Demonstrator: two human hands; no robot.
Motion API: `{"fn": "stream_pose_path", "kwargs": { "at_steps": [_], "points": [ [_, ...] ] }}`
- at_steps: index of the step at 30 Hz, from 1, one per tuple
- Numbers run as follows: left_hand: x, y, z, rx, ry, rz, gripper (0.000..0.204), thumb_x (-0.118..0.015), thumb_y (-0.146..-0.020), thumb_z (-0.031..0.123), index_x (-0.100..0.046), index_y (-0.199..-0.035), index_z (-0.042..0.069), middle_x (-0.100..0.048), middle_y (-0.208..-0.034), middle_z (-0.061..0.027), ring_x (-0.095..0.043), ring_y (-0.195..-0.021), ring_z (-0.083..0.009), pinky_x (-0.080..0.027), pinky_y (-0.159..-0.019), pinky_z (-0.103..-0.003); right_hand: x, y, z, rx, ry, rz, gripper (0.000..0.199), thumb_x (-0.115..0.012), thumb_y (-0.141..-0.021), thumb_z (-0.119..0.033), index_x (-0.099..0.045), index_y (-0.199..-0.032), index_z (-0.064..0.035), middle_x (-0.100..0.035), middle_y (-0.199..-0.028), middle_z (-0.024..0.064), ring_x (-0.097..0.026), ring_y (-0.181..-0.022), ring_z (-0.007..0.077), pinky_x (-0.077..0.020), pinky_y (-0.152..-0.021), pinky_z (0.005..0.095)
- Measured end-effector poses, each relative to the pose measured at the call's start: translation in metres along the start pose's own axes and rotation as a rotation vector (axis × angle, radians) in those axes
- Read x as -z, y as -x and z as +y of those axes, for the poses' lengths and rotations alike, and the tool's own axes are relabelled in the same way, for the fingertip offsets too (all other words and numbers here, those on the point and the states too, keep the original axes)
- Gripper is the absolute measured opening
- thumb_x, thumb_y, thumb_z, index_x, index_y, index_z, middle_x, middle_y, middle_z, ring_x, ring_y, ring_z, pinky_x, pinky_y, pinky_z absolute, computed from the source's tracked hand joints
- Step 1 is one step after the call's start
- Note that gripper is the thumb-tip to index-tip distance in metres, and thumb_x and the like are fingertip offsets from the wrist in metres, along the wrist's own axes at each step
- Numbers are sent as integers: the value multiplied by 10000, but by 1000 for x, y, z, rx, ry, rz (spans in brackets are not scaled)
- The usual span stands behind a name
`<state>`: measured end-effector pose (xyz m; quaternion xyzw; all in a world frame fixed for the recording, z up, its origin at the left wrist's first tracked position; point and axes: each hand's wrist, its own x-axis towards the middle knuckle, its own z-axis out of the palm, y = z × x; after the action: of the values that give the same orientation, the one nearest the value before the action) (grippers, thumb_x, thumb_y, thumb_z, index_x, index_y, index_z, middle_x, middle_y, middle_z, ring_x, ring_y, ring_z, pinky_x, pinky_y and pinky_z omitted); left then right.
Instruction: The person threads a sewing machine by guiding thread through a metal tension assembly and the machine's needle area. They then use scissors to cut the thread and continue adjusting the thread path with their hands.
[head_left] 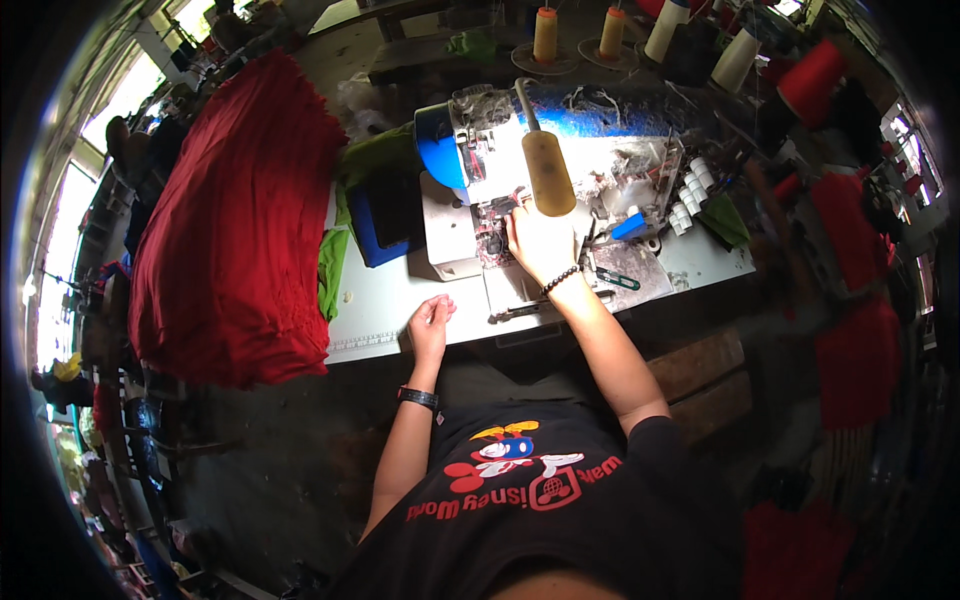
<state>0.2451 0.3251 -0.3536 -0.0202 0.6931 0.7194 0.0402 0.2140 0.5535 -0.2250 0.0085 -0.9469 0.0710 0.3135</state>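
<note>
Two bare hands are at the white counter (pixel 385 305). The right hand (pixel 540 240), with a dark beaded bracelet (pixel 561 280) on its wrist, reaches to the near side of a white-and-blue metal sewing machine (pixel 620 160). Its fingers point far and slightly left into the machine's mechanism, just beside the rounded yellowish lamp head (pixel 548 175) that partly covers the view. I cannot tell whether these fingers grip a part or merely touch it.

The left hand (pixel 430 322) is over the counter's near edge, thumb close to loosely curled fingers; whether it pinches something thin, such as a thread, I cannot tell.

The key relation: the machine sits on the counter directly beyond the right hand, its long axis running roughly left to right. The right hand is clearly the nearer one; the left hand is near and left of the machine, apart from it.

A green looped hand tool (pixel 617 279) lies just right of the right wrist. Small white cylindrical spools (pixel 690 195) stand in rows farther right. At the left, a large heap of red fabric (pixel 235 230) covers the counter's end, with bright green cloth (pixel 331 270) beside it.
</note>
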Motion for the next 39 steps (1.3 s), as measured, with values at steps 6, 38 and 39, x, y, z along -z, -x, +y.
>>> {"fn": "stream_pose_path", "kwargs": {
  "at_steps": [6,38,39],
  "points": [
    [0,1,-3,-34,0,-15,225,-572,-925,154,-618,-1020,-44,-658,-891,-92,-647,-820,-151,-514,-737,-256,-11,-2,-2,39,16,-21,139,-553,-808,-134,-544,-692,-57,-588,-704,127,-600,-598,276,-476,-538,402],
    [-36,8,75,174,-8,-467,244,-597,-903,144,-647,-1039,-53,-547,-611,0,-481,-503,-66,-426,-507,-204,101,125,-32,-23,-590,-354,148,-648,-819,-247,-648,-821,-99,-628,-731,78,-619,-619,265,-485,-565,348],
    [-28,11,61,171,-120,-441,231,-603,-896,138,-655,-1030,-43,-566,-617,-12,-499,-500,-70,-433,-496,-207,100,128,-31,-31,-605,-375,151,-646,-820,-249,-646,-823,-98,-625,-726,81,-618,-621,267,-486,-568,349]
  ]
}}
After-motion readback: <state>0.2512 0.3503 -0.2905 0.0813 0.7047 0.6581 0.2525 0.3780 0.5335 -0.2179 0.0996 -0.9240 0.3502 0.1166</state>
